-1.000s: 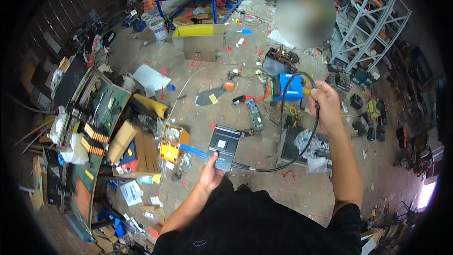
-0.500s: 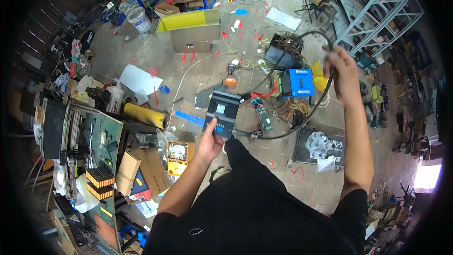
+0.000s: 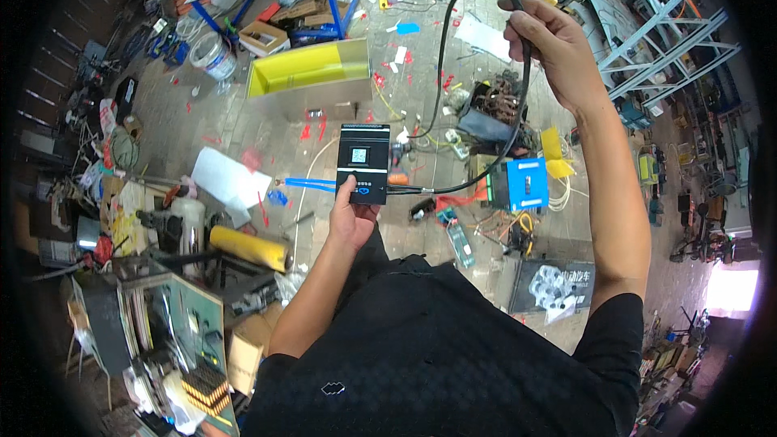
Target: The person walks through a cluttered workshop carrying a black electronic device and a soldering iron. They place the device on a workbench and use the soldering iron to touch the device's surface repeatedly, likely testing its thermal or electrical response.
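Note:
My left hand [image 3: 354, 222] is closed on the lower end of a flat black electronic box [image 3: 373, 139], its thumb on the front face next to a square printed label. Blue wires [image 3: 312, 184] leave the box on the left. From its right side a thick black cable [image 3: 477, 182] runs out and arcs up in a tall loop. High on the right, my right hand [image 3: 554, 48] pinches that cable between thumb and fingers. The far end of the loop drops behind the box, where I cannot follow it.
Beyond the box stands an open yellow-lined carton [image 3: 307, 93]. A blue box-shaped unit [image 3: 528, 184] and a green handheld device [image 3: 459, 243] lie on the littered floor. Metal shelving [image 3: 647, 48] is at the far right. A yellow cylinder [image 3: 251, 248] lies left, near a cluttered green board [image 3: 202, 316].
My right hand has lifted the cable up and to the left, making its loop taller. The left hand has raised the black box slightly and turned it more upright.

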Demonstrator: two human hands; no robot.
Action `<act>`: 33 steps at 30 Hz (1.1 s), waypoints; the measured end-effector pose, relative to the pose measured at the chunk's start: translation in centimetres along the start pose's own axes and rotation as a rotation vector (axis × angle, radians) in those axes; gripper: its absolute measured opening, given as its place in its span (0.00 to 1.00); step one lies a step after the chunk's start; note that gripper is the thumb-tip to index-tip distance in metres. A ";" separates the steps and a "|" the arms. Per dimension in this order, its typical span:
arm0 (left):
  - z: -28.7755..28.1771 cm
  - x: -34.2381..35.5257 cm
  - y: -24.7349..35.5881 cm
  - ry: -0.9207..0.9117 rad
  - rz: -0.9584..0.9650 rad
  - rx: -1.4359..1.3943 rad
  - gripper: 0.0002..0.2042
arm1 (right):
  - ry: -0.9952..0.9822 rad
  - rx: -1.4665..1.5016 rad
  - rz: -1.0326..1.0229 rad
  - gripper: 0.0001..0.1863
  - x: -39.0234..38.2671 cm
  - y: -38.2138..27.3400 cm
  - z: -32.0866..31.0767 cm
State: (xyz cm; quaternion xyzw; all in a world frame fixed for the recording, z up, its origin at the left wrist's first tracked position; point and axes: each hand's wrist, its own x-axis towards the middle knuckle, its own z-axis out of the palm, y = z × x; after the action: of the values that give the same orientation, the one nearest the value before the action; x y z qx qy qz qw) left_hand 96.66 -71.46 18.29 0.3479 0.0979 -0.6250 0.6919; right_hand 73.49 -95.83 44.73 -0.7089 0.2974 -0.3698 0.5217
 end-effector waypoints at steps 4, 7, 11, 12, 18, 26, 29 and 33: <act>4.3 9.6 5.8 -0.152 -0.030 -0.009 0.15 | 0.046 -0.094 -0.039 0.17 10.9 1.9 0.1; 6.2 18.1 9.6 -0.150 -0.075 0.000 0.15 | 0.091 -0.104 -0.023 0.16 18.0 3.1 -0.5; 11.2 26.4 14.1 -0.147 -0.108 0.031 0.16 | 0.125 -0.107 0.021 0.17 27.2 4.7 -2.8; 12.5 28.4 15.2 -0.158 -0.111 0.034 0.16 | 0.124 -0.113 0.010 0.18 29.6 5.0 -3.5; 20.3 41.6 18.6 -0.188 -0.095 0.048 0.17 | 0.115 -0.124 -0.042 0.18 44.6 8.2 -9.1; 33.5 62.1 20.2 -0.263 -0.018 0.099 0.18 | 0.012 -0.086 -0.078 0.16 68.8 17.2 -16.9; 39.5 70.7 19.9 -0.270 0.025 0.024 0.17 | -0.089 0.073 -0.070 0.18 78.7 19.9 -20.3; 46.1 80.7 20.4 -0.269 -0.009 -0.151 0.19 | -0.182 0.131 -0.108 0.18 91.8 21.0 -23.3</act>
State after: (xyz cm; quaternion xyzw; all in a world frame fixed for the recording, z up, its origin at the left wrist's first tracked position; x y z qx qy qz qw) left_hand 118.01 -164.08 13.63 0.2074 0.0525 -0.6600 0.7202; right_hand 103.70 -187.91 48.52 -0.7190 0.1855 -0.3503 0.5709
